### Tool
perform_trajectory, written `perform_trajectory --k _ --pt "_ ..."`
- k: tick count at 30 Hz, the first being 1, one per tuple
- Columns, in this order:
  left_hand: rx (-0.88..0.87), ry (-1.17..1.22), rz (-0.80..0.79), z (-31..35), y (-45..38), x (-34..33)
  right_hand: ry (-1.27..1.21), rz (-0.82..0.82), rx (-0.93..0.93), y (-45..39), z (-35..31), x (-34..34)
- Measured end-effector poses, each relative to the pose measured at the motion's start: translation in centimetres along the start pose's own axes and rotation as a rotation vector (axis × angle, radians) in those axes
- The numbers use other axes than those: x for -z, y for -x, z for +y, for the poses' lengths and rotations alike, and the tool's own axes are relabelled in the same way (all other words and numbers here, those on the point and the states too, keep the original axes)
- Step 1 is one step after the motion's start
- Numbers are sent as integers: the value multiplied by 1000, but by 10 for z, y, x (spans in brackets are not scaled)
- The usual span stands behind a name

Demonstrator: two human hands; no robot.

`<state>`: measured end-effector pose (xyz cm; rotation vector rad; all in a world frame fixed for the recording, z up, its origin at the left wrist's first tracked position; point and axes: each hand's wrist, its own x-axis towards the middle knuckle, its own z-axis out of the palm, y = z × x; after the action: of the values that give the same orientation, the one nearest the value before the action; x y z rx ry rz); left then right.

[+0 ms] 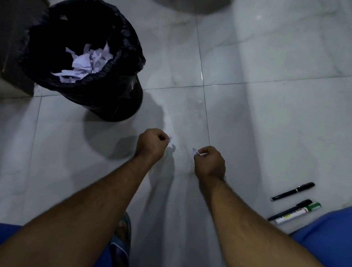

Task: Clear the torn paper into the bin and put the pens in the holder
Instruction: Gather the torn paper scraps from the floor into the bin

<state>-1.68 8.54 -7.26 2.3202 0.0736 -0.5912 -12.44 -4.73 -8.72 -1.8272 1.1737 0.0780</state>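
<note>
Each hand pinches a small paper scrap, the left hand [151, 141] with a scrap [169, 138] at its fingertips and the right hand [210, 161] with another scrap [195, 151]. The bin [83, 55] stands ahead and to the left, nearer the left hand, with torn paper [87, 61] already inside. Three pens [293, 191] lie on the floor to the right, slanting up-right, nearer the right hand; no holder is in view, and the curled fingers hide how much paper each hand holds.

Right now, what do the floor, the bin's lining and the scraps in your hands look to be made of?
The floor looks like glossy polished tile, marble-patterned: thin grout lines, pale veins, a light glint. The bin is lined with a black bag, probably thin plastic: crinkled and faintly shiny. The scraps pinched by the left hand and right hand look like matte white paper with ragged edges.
</note>
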Motion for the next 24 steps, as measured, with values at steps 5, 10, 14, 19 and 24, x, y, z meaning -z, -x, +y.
perform_trajectory --k 5,10,14,19,24 --pt "-16 -66 -66 -6 16 -19 103 -44 45 13 33 3" --pt "-42 -140 -137 -8 26 -38 192 -36 176 16 38 -2" --pt "-68 -151 -155 -10 28 -44 312 -28 260 13 42 -5" --pt "-70 -176 -155 -10 31 -44 293 -78 158 9 37 -8" --pt "-59 -168 -140 -5 29 -40 -85 72 -44 -1 30 7"
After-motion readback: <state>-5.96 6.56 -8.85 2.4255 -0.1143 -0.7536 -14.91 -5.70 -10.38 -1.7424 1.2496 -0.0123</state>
